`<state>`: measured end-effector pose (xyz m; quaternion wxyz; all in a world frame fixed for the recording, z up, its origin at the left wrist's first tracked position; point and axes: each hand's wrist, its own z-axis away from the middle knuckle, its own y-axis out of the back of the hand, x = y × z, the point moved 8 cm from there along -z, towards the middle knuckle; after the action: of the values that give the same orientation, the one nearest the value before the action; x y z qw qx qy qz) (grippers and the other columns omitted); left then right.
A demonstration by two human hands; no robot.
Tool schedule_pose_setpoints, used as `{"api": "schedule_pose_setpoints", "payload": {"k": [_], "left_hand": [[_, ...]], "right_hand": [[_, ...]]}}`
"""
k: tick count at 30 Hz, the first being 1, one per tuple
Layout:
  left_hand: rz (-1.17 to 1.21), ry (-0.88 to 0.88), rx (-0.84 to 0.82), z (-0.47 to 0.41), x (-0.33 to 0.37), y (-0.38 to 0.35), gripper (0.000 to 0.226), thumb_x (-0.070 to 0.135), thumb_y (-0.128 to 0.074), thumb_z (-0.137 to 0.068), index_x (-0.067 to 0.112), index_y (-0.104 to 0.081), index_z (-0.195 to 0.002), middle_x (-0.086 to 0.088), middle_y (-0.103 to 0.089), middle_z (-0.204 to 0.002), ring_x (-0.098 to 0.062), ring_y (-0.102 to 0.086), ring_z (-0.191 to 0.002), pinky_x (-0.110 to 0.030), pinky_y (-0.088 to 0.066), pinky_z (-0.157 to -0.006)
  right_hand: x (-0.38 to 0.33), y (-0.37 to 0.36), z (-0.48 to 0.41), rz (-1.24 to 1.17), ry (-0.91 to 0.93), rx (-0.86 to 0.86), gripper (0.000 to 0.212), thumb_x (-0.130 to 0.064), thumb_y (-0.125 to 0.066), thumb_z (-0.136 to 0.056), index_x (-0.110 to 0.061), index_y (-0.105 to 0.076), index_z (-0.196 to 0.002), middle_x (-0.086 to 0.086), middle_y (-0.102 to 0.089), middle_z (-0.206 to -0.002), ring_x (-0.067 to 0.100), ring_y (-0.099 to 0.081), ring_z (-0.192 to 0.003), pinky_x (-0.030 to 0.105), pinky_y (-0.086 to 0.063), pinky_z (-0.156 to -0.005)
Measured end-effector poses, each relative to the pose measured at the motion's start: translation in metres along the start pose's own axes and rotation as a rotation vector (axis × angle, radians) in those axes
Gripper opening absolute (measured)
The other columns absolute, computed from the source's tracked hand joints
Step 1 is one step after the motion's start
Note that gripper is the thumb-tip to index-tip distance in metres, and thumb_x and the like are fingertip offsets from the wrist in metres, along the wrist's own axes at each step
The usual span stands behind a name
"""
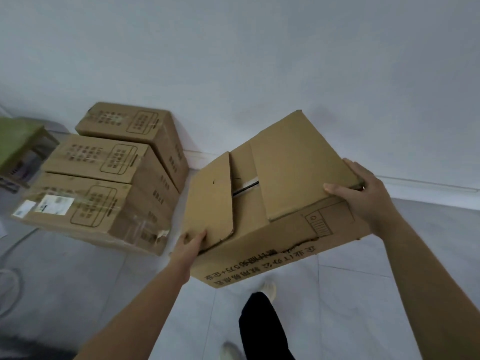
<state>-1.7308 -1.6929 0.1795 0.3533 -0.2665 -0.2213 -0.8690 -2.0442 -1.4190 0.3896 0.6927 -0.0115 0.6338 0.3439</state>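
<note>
Brown corrugated cardboard box hangs tilted above the grey tiled floor, beside three taped cartons. Its untaped flaps may spring open, or it may slip, since the left hand merely pinches the low near corner. It sits between both hands, the right hand clamping the higher edge, thumb on top.

plain pale wall, grey tiled floor, white skirting, green stool at left, three sealed cartons beside it
</note>
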Motion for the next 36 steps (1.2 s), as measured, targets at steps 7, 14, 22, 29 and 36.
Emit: {"api": "schedule_pose_setpoints", "payload": {"k": [7, 14, 22, 29, 36], "left_hand": [[-0.090, 0.190, 0.028, -0.141, -0.008, -0.014, 0.114, 0.084, -0.073, -0.050, 0.033, -0.041, -0.147, -0.011, -0.043, -0.144, -0.034, -0.047, -0.128, -0.054, -0.044, -0.107], [-0.029, 0.332, -0.005, -0.358, -0.097, -0.026, 0.113, 0.094, -0.071, -0.041, 0.036, -0.050, -0.136, -0.003, -0.062, -0.130, -0.032, -0.058, -0.119, -0.053, -0.050, -0.100], [0.138, 0.428, -0.182, -0.417, -0.047, -0.075, 0.056, 0.055, -0.051, -0.098, 0.018, -0.053, -0.140, -0.005, -0.067, -0.108, -0.017, -0.063, -0.079, -0.033, -0.053, -0.074], [0.185, 0.359, -0.194, -0.453, 0.016, -0.054, 0.067, 0.063, -0.033, -0.101, 0.019, -0.040, -0.151, -0.013, -0.045, -0.151, -0.033, -0.043, -0.138, -0.053, -0.037, -0.114], [-0.094, -0.069, -0.157, -0.497, 0.134, -0.041, 0.105, 0.072, -0.069, -0.077, 0.034, -0.015, -0.158, 0.000, -0.035, -0.157, -0.024, -0.041, -0.138, -0.049, -0.041, -0.108]], "right_hand": [[0.072, -0.079, -0.138, 0.037, -0.184, -0.074, 0.070, -0.034, -0.084, -0.080, -0.037, -0.054, -0.143, -0.009, -0.065, -0.122, 0.013, -0.063, -0.111, 0.044, -0.052, -0.103], [0.121, -0.180, -0.249, 0.199, -0.210, -0.076, 0.079, -0.039, -0.084, -0.080, -0.036, -0.047, -0.150, -0.013, -0.060, -0.128, 0.014, -0.056, -0.119, 0.035, -0.045, -0.106], [0.156, -0.317, -0.314, 0.508, 0.231, -0.085, 0.069, -0.030, -0.072, -0.084, -0.024, -0.048, -0.149, -0.010, -0.047, -0.145, 0.016, -0.049, -0.131, 0.044, -0.041, -0.111], [0.283, -0.438, -0.188, 0.983, 0.340, -0.471, 0.083, -0.009, -0.060, -0.085, -0.017, -0.023, -0.159, 0.002, -0.012, -0.170, 0.041, -0.006, -0.155, 0.069, -0.021, -0.117], [0.299, -0.493, -0.129, 1.093, 0.514, -0.667, 0.066, -0.008, -0.033, -0.081, -0.019, -0.058, -0.142, 0.000, -0.033, -0.162, 0.040, -0.027, -0.147, 0.065, -0.026, -0.113]]}}
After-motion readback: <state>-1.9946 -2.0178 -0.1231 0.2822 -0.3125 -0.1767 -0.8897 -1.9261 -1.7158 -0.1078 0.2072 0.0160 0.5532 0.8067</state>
